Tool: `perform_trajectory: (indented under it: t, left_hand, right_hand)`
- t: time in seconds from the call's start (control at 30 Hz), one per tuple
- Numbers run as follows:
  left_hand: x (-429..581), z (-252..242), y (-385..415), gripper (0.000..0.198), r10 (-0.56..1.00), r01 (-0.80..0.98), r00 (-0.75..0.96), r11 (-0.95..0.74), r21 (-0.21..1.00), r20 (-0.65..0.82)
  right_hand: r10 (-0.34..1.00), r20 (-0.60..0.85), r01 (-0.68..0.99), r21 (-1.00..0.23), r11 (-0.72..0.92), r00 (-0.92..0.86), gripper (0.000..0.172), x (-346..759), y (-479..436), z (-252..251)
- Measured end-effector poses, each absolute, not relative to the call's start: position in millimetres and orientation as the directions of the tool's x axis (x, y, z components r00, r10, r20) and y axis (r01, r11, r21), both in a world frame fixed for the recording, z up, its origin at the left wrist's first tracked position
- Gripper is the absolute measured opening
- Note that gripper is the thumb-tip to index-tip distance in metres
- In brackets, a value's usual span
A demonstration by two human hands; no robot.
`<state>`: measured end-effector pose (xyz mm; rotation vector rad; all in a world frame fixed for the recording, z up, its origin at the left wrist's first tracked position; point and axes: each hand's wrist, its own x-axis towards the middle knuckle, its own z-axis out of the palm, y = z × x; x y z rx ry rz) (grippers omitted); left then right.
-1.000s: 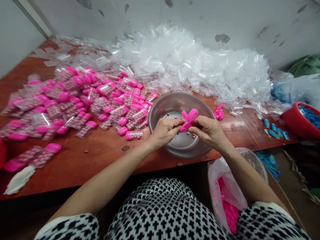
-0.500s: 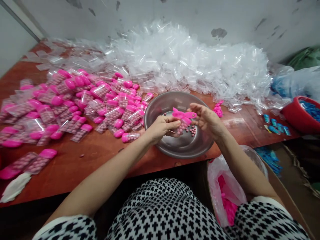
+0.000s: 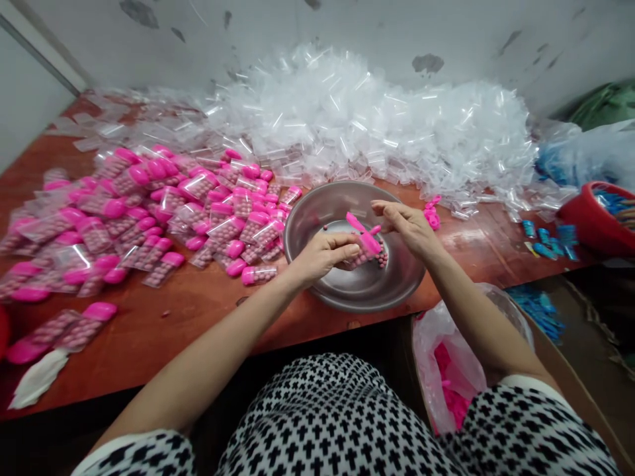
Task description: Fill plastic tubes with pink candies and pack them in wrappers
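My left hand (image 3: 325,256) is closed on a small clear plastic container (image 3: 358,260) of pink balls, held tilted over a grey metal bowl (image 3: 317,198). The container's bright pink flip cap (image 3: 364,241) has its lid raised. Just right of the cap, my right hand (image 3: 409,225) is open, fingers stretched toward it and apart from it, with nothing visible in them. Loose pink and dark balls (image 3: 383,258) lie at the bottom of the bowl, partly hidden behind the container.
Filled pink-capped containers (image 3: 163,198) are heaped at left; clear empty ones (image 3: 347,112) are piled along the wall. Pink caps (image 3: 431,213) and blue pieces (image 3: 546,246) lie at right. Another person's hand (image 3: 628,217) is at a red bowl (image 3: 578,211). Below hangs a plastic bag (image 3: 426,357).
The cap in my left hand has turned, its raised lid now pointing up and left. My right hand has drawn slightly away from it. Another person's fingers now show at the red bowl.
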<state>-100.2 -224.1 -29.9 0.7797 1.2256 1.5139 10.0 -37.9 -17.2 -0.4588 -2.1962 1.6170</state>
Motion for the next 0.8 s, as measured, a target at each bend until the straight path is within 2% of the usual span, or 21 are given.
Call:
perform_trajectory:
  t: [0.1,0.17,0.27,0.33,0.37,0.43,0.53,0.6,0.8]
  left_hand:
    - [-100.0,-27.4,-225.0,0.035,0.966,-0.337,-0.227,0.038,0.941,-0.121]
    - [-100.4,-28.0,-225.4,0.034,0.960,-0.374,-0.240,0.043,0.926,-0.142]
    - [-101.3,-30.6,-225.6,0.036,0.952,-0.432,-0.269,0.016,0.902,-0.146]
    - [-101.9,-31.9,-225.1,0.040,0.949,-0.475,-0.280,-0.003,0.880,-0.148]
    - [-102.0,-32.2,-224.7,0.042,0.945,-0.497,-0.290,-0.012,0.868,-0.153]
    - [-101.9,-32.1,-223.6,0.047,0.932,-0.529,-0.320,-0.029,0.848,-0.168]
    - [-100.7,-32.2,-221.8,0.048,0.919,-0.550,-0.354,-0.052,0.833,-0.176]
    - [-99.7,-33.2,-220.6,0.046,0.915,-0.547,-0.370,-0.076,0.834,-0.160]
    - [-101.5,-40.6,-218.8,0.042,0.896,-0.447,-0.442,-0.178,0.876,-0.043]
  right_hand:
    - [0.189,-0.049,0.067,-0.993,0.093,-0.981,0.061,2.0,-43.2,-13.1]
    - [0.132,-0.029,0.037,-0.997,0.065,-0.991,0.060,-1.3,-51.0,-8.2]
    - [0.247,0.223,-0.162,-0.956,0.244,-0.943,0.040,1.4,-59.5,-1.2]
    - [0.211,0.390,-0.257,-0.844,0.471,-0.896,0.027,7.8,-61.8,0.9]
    - [0.148,0.433,-0.277,-0.766,0.579,-0.889,0.027,11.6,-62.7,0.5]
    - [0.029,0.447,-0.278,-0.605,0.746,-0.894,0.046,18.5,-65.2,-3.3]
    - [-0.011,0.414,-0.203,-0.424,0.882,-0.910,0.097,21.8,-72.2,-15.6]
    - [0.030,0.422,-0.136,-0.358,0.924,-0.906,0.107,18.5,-77.1,-24.6]
    - [0.085,0.536,-0.109,-0.319,0.941,-0.840,0.074,6.2,-82.4,-37.8]
